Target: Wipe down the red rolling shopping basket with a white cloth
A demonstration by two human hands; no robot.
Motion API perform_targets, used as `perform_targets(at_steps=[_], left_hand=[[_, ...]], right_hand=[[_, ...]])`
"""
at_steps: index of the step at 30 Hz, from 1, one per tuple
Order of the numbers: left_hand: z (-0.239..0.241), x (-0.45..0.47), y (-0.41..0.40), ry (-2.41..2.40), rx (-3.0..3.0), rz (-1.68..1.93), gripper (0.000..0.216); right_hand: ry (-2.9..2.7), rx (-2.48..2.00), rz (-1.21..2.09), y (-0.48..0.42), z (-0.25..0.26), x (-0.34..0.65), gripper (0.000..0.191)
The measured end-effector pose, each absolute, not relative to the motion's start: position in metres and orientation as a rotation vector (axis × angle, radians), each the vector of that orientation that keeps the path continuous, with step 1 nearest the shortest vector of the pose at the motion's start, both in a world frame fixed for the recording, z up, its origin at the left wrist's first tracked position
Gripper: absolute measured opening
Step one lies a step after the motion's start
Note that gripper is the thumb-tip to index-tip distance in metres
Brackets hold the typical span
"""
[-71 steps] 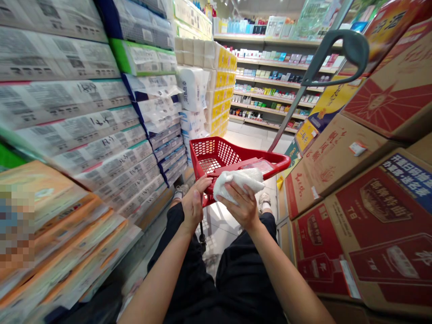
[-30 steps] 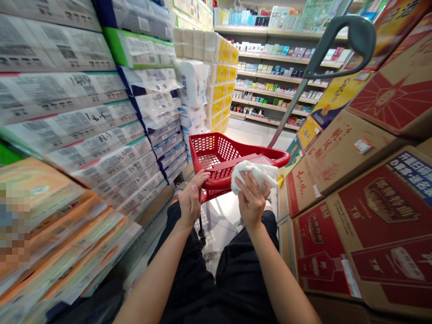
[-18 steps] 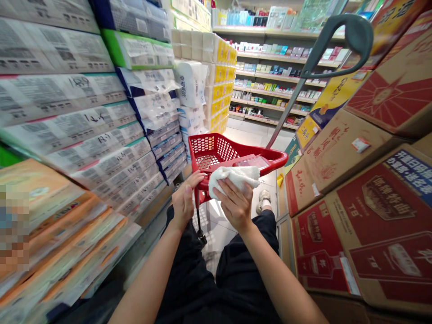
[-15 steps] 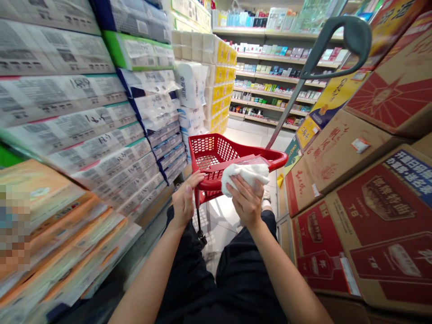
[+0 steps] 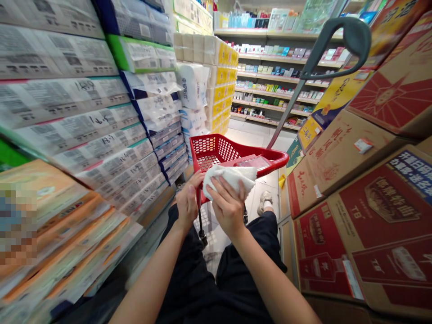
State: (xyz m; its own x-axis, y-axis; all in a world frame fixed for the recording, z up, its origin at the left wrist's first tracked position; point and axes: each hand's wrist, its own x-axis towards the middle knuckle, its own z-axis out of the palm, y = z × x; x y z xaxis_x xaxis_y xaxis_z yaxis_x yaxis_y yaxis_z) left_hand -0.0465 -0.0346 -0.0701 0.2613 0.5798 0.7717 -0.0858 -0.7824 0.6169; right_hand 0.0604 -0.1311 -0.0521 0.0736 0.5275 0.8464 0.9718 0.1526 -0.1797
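A red plastic shopping basket on wheels [image 5: 236,146] stands in front of my knees, with a grey long handle [image 5: 305,74] rising to its upper right. My right hand [image 5: 229,204] presses a folded white cloth [image 5: 232,177] onto the near red rim. The cloth hides the left and middle part of that rim. At the near left corner, my left hand [image 5: 189,198] grips the rim with its fingers curled over it. The fingertips lie close to the cloth's left edge.
Stacked packs of paper goods [image 5: 91,119] line the left side, with orange packs [image 5: 50,207] nearer. Cardboard boxes [image 5: 378,198] are piled on the right. Shelves of small goods [image 5: 270,81] stand at the back, beyond pale floor tiles [image 5: 259,130].
My right hand has slid the cloth leftward along the rim, toward my left hand. More of the basket's right rim now shows. My left hand stays on the corner.
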Motion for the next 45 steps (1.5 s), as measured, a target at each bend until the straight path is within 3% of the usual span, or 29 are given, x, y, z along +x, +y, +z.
perform_targets(at_steps=[8, 16, 30, 45], left_hand=[[-0.069, -0.049, -0.032, 0.406, 2.019, 1.570, 0.049], [-0.068, -0.044, -0.034, 0.396, 1.958, 1.585, 0.049], [-0.072, -0.044, -0.036, 0.475, 1.946, 1.569, 0.050], [-0.071, -0.039, -0.035, 0.427, 1.878, 1.596, 0.051]], right_hand=[[-1.722, -1.456, -0.709, -0.140, -0.053, 0.082, 0.036], [-1.486, -1.613, -0.797, -0.164, -0.054, 0.144, 0.034], [-1.678, -1.481, -0.702, -0.134, -0.051, 0.061, 0.039], [-1.568, -1.626, -0.849, -0.173, -0.062, 0.159, 0.037]])
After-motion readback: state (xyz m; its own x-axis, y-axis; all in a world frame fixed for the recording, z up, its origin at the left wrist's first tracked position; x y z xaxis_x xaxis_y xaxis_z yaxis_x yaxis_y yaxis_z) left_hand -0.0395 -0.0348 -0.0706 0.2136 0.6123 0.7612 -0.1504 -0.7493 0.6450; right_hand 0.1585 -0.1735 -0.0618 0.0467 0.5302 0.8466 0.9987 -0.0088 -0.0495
